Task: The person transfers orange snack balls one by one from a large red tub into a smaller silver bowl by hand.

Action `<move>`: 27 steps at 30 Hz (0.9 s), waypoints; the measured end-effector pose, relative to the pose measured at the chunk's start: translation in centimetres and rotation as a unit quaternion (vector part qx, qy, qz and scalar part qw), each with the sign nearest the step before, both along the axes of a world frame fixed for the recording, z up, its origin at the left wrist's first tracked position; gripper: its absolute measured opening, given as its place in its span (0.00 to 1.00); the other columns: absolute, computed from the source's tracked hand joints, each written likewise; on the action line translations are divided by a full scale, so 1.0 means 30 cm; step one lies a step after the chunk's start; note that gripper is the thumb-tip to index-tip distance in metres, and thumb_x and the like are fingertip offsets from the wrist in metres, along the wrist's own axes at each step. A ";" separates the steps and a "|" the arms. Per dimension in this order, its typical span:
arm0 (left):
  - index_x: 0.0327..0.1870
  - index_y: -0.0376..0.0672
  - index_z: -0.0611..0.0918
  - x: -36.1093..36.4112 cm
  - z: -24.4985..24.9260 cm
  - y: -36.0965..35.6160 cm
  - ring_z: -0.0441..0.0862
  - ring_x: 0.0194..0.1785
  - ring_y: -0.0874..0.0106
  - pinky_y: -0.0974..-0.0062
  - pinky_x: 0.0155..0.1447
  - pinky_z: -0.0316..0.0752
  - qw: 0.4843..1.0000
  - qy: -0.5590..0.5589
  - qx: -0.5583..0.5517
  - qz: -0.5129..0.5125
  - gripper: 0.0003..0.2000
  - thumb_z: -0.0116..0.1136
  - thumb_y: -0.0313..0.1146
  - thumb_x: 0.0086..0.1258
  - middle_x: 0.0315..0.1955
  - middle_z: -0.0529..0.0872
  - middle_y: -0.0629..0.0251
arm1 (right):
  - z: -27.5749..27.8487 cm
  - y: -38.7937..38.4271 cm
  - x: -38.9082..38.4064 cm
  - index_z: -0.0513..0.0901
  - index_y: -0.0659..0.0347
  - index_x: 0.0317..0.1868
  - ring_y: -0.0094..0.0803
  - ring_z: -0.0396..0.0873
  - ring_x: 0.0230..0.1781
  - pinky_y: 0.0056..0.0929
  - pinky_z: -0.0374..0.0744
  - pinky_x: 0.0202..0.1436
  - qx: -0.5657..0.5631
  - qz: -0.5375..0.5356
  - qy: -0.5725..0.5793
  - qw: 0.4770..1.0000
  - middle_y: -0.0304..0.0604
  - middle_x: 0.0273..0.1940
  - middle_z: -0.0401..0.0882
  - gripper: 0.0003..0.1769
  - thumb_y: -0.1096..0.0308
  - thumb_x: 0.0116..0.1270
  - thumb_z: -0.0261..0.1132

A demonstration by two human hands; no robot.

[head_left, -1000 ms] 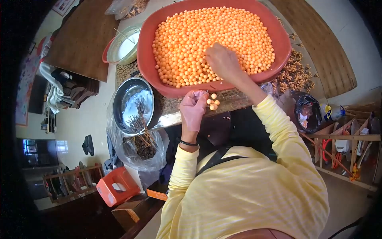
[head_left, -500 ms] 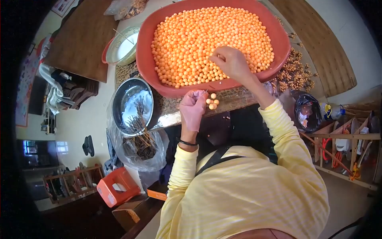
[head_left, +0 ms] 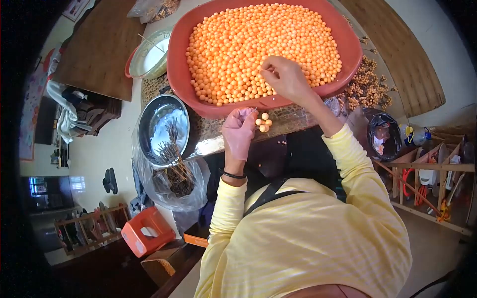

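My left hand [head_left: 238, 133], in a thin pink glove, is closed in a pinch at the front edge of the table. It holds a sprig with several pale orange balls [head_left: 264, 122] clustered at its tip; the stem is mostly hidden by the fingers. Over the near right part of a big red tub [head_left: 180, 74] hovers my right hand [head_left: 285, 77], thumb and fingertips brought together. What they pinch, if anything, is hidden. Loose orange balls [head_left: 248, 44] fill the tub, just below and beyond the right hand.
Left of the tub stand a metal basin [head_left: 144, 130] with dark twigs [head_left: 173, 154] leaning over its rim, and a bowl of white liquid [head_left: 153, 58]. Finished-looking ball clusters [head_left: 370, 87] lie right of the tub. A black-lined bin [head_left: 383, 136] stands at the right.
The camera view has shifted slightly. Both hands keep nearly the same pose; the sprig in my left hand has turned a little, and my right hand stays over the tub.
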State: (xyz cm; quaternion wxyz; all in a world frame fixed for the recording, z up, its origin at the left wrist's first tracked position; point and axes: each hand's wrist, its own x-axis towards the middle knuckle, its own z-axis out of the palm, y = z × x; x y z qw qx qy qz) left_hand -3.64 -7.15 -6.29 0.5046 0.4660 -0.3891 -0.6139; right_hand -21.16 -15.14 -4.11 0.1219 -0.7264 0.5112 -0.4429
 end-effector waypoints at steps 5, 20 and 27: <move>0.41 0.36 0.80 0.003 0.016 0.006 0.74 0.22 0.85 0.94 0.23 0.61 1.000 0.003 0.008 0.004 0.06 0.59 0.27 0.67 0.27 0.84 0.67 | -0.001 0.087 -0.020 0.81 0.63 0.35 0.26 0.71 0.21 0.23 0.71 0.25 0.064 0.039 -0.246 0.966 0.38 0.25 0.78 0.03 0.73 0.61 0.62; 0.40 0.35 0.81 0.002 0.033 0.014 0.74 0.24 0.85 0.94 0.25 0.63 0.999 -0.041 -0.023 0.017 0.05 0.57 0.25 0.67 0.30 0.85 0.65 | -0.064 0.253 0.085 0.83 0.66 0.37 0.16 0.70 0.23 0.11 0.68 0.27 0.140 0.104 -0.333 0.927 0.34 0.27 0.79 0.05 0.72 0.65 0.64; 0.39 0.34 0.81 0.002 0.037 0.015 0.74 0.26 0.82 0.90 0.30 0.68 0.999 -0.037 -0.017 0.017 0.05 0.59 0.25 0.65 0.29 0.82 0.67 | -0.020 0.246 0.061 0.85 0.66 0.34 0.18 0.71 0.24 0.12 0.69 0.28 0.208 0.127 -0.331 0.912 0.35 0.26 0.80 0.04 0.75 0.64 0.64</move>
